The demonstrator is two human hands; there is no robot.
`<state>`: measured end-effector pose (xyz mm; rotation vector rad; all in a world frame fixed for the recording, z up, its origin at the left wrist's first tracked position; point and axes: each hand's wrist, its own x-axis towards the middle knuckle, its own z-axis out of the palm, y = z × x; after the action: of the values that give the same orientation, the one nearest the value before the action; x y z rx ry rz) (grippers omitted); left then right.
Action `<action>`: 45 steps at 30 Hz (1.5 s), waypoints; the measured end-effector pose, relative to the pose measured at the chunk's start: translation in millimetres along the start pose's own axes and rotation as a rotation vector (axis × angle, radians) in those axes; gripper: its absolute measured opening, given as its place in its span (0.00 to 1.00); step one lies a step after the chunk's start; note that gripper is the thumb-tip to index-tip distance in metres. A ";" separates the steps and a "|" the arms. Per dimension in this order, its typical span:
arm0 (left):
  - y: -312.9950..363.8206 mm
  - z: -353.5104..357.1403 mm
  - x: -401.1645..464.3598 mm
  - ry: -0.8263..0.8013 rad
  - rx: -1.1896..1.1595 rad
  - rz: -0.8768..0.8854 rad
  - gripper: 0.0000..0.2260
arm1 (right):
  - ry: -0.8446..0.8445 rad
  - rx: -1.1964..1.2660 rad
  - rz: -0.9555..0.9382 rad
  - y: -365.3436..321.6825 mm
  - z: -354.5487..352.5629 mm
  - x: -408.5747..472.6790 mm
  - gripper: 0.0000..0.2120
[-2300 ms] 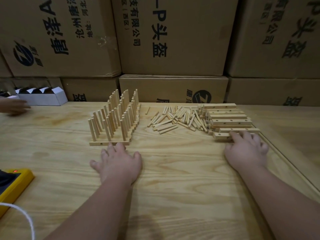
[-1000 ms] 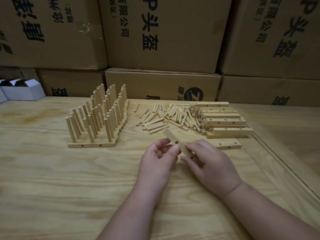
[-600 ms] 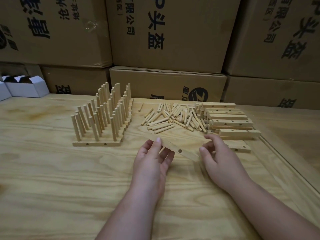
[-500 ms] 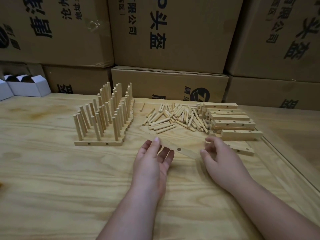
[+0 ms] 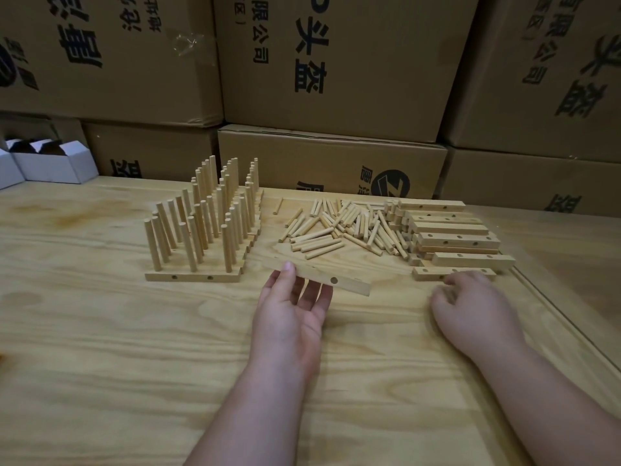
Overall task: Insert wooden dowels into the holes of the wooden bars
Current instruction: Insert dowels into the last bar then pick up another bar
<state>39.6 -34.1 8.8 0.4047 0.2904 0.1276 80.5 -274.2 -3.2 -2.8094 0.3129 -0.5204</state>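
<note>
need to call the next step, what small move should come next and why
Probably the right hand should reach to the loose dowels and pick one. The left hand holds a bare bar with its hole empty, while the right hand holds nothing, by the stacked bars.

The left hand [image 5: 291, 307] holds a bar [image 5: 322, 275]; filled bars [image 5: 201, 227] lie left, loose dowels [image 5: 339, 230] behind, stacked bars [image 5: 450, 237] right.

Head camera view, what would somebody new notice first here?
Probably the finished bars at table left, bristling with upright dowels. Right of them lies a loose dowel pile beside stacked empty bars. In front, the left hand holds one bare bar, the right hand near another.
</note>
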 end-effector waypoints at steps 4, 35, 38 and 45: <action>1.1 1.3 -1.8 -0.002 -0.004 -0.008 0.19 | -0.021 -0.001 -0.153 -4.6 2.1 -4.1 0.21; -5.8 5.0 -4.5 -0.043 0.016 -0.008 0.28 | -0.288 -0.191 0.032 -133.2 33.1 132.0 0.14; -6.5 3.9 -4.0 -0.055 -0.001 -0.014 0.28 | -0.331 -0.249 0.065 -136.7 36.7 133.3 0.11; -6.4 2.4 -4.0 -0.055 -0.006 -0.016 0.21 | -0.484 -0.442 0.027 -150.1 29.0 135.9 0.20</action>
<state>36.9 -41.6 9.3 0.3993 0.2388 0.1011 239.6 -161.5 58.6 -3.2171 0.3981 0.2781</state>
